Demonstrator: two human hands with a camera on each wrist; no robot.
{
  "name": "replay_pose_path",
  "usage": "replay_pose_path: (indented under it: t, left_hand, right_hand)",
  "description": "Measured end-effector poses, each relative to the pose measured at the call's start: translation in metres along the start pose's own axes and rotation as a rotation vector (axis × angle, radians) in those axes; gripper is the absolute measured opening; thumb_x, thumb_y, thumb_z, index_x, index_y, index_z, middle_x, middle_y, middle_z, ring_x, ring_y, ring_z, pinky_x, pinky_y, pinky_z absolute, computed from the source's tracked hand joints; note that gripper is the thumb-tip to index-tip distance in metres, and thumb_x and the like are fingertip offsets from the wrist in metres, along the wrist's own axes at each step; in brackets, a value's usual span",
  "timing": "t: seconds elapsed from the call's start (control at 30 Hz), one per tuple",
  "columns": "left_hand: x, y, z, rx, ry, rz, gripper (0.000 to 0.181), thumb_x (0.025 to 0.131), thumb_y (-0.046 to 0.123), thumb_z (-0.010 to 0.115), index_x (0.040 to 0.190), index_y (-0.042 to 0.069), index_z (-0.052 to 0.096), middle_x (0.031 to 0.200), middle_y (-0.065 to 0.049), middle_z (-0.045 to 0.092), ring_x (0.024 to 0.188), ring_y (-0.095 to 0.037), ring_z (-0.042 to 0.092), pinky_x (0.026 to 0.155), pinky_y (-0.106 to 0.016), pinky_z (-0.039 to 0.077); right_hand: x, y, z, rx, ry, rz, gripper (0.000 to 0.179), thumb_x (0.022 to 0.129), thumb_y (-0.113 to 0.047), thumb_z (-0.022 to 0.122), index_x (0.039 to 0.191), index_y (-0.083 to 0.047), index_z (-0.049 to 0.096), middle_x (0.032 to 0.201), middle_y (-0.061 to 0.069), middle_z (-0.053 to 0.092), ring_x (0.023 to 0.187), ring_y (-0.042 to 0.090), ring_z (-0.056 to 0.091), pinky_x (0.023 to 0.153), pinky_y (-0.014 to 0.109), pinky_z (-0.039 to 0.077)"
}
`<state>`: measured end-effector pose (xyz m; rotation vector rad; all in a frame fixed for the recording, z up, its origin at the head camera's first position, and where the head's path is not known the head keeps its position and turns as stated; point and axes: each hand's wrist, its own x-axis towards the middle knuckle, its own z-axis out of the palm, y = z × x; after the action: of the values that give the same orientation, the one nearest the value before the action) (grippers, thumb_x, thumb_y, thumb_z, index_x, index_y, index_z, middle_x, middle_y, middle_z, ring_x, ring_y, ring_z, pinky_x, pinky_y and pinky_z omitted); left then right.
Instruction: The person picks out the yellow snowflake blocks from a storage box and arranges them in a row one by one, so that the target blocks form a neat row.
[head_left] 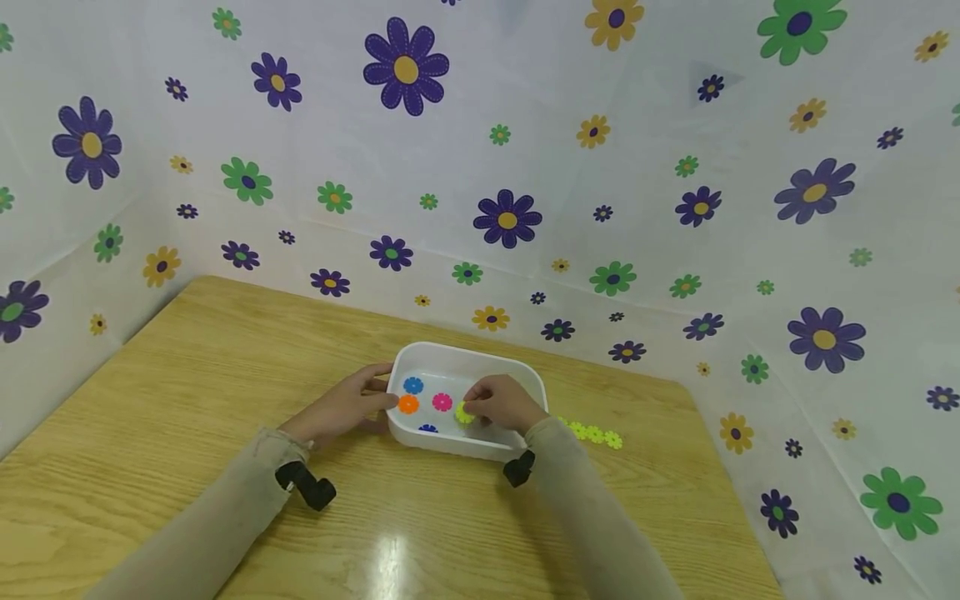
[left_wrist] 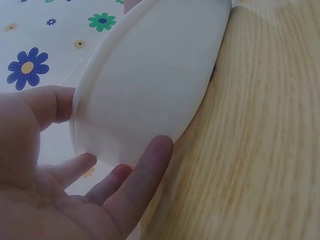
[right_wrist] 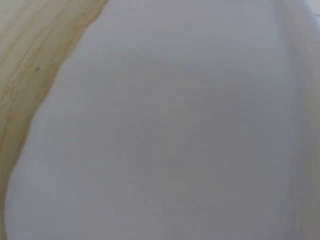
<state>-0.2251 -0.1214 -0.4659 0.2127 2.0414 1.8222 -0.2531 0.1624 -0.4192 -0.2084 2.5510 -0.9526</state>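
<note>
A white plastic tub [head_left: 465, 445] with rounded corners stands on the table. My left hand [head_left: 351, 405] holds its left end; in the left wrist view the thumb [left_wrist: 57, 102] meets the rim and the fingers [left_wrist: 145, 172] lie against the outer wall. Inside the tub, my right hand [head_left: 504, 402] pinches a yellow flower-shaped piece [head_left: 462, 414]. Left of it lie a pink flower piece [head_left: 442, 402], an orange one [head_left: 408, 404], a light blue one [head_left: 413, 385] and a dark blue one [head_left: 428, 428], partly hidden by the near wall. White tub wall [right_wrist: 165, 125] fills most of the right wrist view.
A row of yellow flower pieces [head_left: 595, 434] lies on the wooden table [head_left: 420, 517] right of the tub, partly hidden by the right wrist. Behind and at both sides, a white sheet [head_left: 450, 150] printed with flowers borders the table.
</note>
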Motion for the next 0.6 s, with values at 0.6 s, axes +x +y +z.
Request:
replay_pose_path:
  t: [0.6]
  left_hand:
    - [-0.002, 0.003, 0.001, -0.005, 0.002, -0.001, 0.065, 0.105, 0.019, 0.060, 0.162, 0.011, 0.029, 0.148, -0.027, 0.046, 0.120, -0.036, 0.062, 0.092, -0.045, 0.061]
  right_hand:
    - [-0.051, 0.061, -0.080, 0.184, 0.136, -0.053, 0.022, 0.104, -0.022, 0.063, 0.116, -0.004, 0.063, 0.108, 0.014, 0.065, 0.091, 0.024, 0.060, 0.088, 0.043, 0.058]
